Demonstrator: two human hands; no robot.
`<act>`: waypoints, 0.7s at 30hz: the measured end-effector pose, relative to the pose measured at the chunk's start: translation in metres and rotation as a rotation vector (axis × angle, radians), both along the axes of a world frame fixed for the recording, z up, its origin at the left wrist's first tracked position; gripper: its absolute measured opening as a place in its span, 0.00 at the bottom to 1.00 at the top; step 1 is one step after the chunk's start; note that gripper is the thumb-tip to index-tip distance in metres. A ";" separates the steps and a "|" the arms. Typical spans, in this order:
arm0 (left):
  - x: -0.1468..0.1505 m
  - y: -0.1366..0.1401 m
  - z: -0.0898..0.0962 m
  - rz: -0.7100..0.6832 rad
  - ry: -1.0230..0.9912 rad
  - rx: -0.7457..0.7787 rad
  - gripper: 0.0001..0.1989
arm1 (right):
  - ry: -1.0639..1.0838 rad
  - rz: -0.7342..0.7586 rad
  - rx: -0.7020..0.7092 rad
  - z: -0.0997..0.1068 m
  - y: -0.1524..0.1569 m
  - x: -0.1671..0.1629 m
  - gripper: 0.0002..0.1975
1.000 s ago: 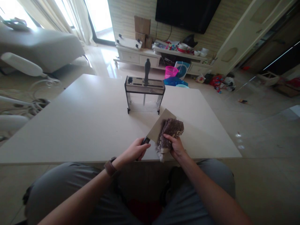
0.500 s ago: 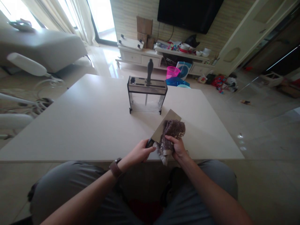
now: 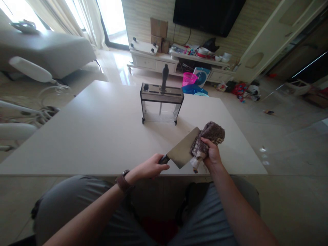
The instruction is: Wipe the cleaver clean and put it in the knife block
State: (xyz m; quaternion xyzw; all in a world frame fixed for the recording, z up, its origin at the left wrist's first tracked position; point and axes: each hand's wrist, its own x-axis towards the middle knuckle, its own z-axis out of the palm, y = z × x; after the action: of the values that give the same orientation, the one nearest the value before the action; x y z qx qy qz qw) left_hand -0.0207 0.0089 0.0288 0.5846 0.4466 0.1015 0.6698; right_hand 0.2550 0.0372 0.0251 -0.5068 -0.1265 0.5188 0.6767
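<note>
Cleaver (image 3: pixel 183 147) and cloth (image 3: pixel 211 131) meet above the near edge of a white table (image 3: pixel 102 136), right of its middle. The left hand (image 3: pixel 155 165) is closed around the cleaver's dark handle (image 3: pixel 163 159), and the broad blade slants up and away to the right, its flat face toward the camera. The right hand (image 3: pixel 213 155) grips the brown, pale-patterned cloth, thumb on top, fingers mostly hidden behind. The bunched cloth overlaps the far end of the blade; how firmly it presses cannot be told. A whitish end of the cloth hangs toward the table's edge. The two hands are apart, with the blade spanning the gap between them. A watch (image 3: pixel 123 181) with a brown strap circles the left wrist. Beyond the blade, a knife block (image 3: pixel 162 95) with clear sides stands upright on the table, a dark-handled tool (image 3: pixel 165 77) upright in it. Farther off, past the table, are a pink basket (image 3: pixel 189 79), a white cabinet (image 3: pixel 165 66) and, on the wall, a black TV (image 3: pixel 207 15).
</note>
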 end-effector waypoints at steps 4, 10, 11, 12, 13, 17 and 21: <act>-0.010 0.006 0.002 -0.034 0.049 -0.016 0.12 | -0.003 0.008 0.004 -0.004 0.000 0.001 0.15; -0.011 0.006 -0.002 -0.031 0.064 0.022 0.15 | -0.027 -0.031 0.053 -0.005 -0.001 0.000 0.16; -0.010 0.005 -0.003 -0.030 0.062 0.024 0.15 | -0.028 -0.042 0.061 -0.005 -0.001 -0.001 0.15; -0.008 0.005 -0.004 -0.026 0.060 0.024 0.16 | -0.027 -0.052 0.067 -0.004 -0.001 -0.001 0.15; -0.007 0.004 -0.005 -0.023 0.060 0.022 0.16 | -0.025 -0.058 0.070 -0.004 -0.001 -0.002 0.15; -0.006 0.003 -0.008 -0.013 0.083 0.017 0.18 | -0.025 -0.042 0.063 -0.005 -0.002 -0.004 0.13; -0.005 0.002 -0.007 -0.003 0.109 0.015 0.18 | -0.017 -0.036 0.016 -0.008 -0.001 -0.004 0.15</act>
State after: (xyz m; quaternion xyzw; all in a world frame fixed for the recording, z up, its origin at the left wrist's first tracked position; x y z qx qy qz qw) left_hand -0.0258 0.0109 0.0217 0.5950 0.4807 0.0719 0.6401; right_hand 0.2510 0.0363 0.0176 -0.5081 -0.1271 0.5013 0.6888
